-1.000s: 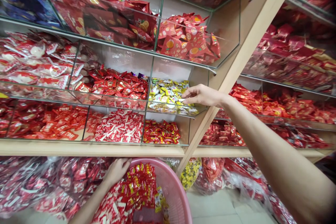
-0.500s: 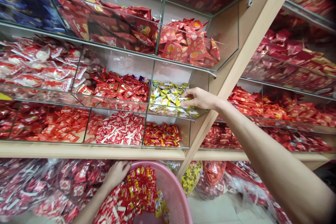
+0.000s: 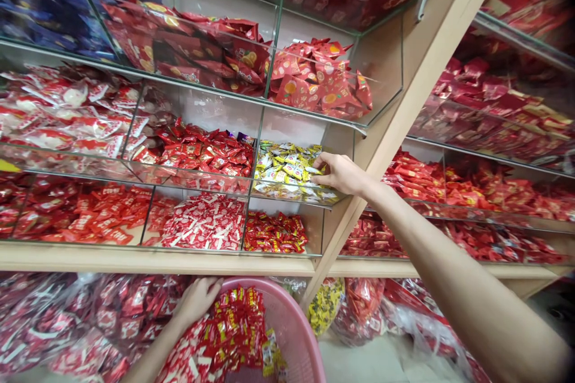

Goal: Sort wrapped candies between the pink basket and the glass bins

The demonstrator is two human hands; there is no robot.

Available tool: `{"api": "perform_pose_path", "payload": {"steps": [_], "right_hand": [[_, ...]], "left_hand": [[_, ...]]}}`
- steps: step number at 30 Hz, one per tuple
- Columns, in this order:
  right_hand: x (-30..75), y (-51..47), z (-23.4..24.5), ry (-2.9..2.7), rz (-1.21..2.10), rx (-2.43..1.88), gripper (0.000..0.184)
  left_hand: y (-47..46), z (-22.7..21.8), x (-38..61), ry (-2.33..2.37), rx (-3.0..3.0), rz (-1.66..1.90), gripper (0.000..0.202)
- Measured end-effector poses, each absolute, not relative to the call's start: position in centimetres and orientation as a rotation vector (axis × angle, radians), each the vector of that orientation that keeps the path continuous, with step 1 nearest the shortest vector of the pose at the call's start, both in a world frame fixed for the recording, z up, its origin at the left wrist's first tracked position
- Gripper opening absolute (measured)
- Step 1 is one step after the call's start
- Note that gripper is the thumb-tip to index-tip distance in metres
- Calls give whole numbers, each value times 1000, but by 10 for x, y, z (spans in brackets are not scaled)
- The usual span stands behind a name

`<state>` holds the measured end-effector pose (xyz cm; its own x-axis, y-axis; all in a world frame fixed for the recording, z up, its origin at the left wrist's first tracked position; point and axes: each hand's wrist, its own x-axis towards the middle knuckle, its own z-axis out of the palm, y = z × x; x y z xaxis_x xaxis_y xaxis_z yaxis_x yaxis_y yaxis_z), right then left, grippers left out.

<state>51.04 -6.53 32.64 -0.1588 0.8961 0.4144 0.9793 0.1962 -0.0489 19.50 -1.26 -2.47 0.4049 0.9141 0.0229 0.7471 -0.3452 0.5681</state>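
My right hand (image 3: 339, 173) reaches over the low glass front of a shelf compartment. Its curved thumb and fingers are apart, at the right edge of a pile of yellow-and-white wrapped candies (image 3: 287, 167). Down at the lower left, my left hand (image 3: 200, 301) grips the rim of a pink plastic basket (image 3: 309, 344), with its fingertips partly hidden. Inside the basket lie red-and-yellow wrapped candies (image 3: 240, 326), red-and-white ones (image 3: 191, 353) and several yellow-and-white packets (image 3: 271, 356).
Glass dividers split the wooden shelves into bins of red candies (image 3: 211, 155), red-and-white candies (image 3: 202, 221) and red packets (image 3: 321, 81). A slanting wooden post (image 3: 381, 131) stands near my right forearm. Bagged candies (image 3: 326, 305) lie on the floor under the bottom ledge (image 3: 157, 257).
My right hand has shifted very slightly at the yellow-and-white candies. My left hand stays on the basket rim, and the whole view has moved a little.
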Motion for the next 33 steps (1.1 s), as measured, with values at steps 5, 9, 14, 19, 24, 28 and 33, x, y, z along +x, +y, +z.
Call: {"api": "perform_pose_path", "payload": {"steps": [5,9,14,19,24,28,33], "right_hand": [[510,-66,325,-2137,-343,-1755,23],[508,-69,330,-2186,-267,-1818,27],[500,-71,338,-2236,-276,-1836,23],[499,-69,341,-2276,-268,-1809,20],[508,-64,341,-2333,-241,-1758,18],[514,-63,339,-2379,-172,-1711,30],[518,-61,333,-2371,-203,-1681,23]], "left_hand": [[-14,-22,195,1396,2191,476,37],[-13,-24,195,1396,2199,485,39],[-13,-24,195,1421,2181,451,39],[-13,-24,195,1404,2203,468,40],[-13,-25,194,1400,2211,468,39],[-15,-19,195,1425,2186,447,37],[-16,-16,197,1446,2152,412,37]]}}
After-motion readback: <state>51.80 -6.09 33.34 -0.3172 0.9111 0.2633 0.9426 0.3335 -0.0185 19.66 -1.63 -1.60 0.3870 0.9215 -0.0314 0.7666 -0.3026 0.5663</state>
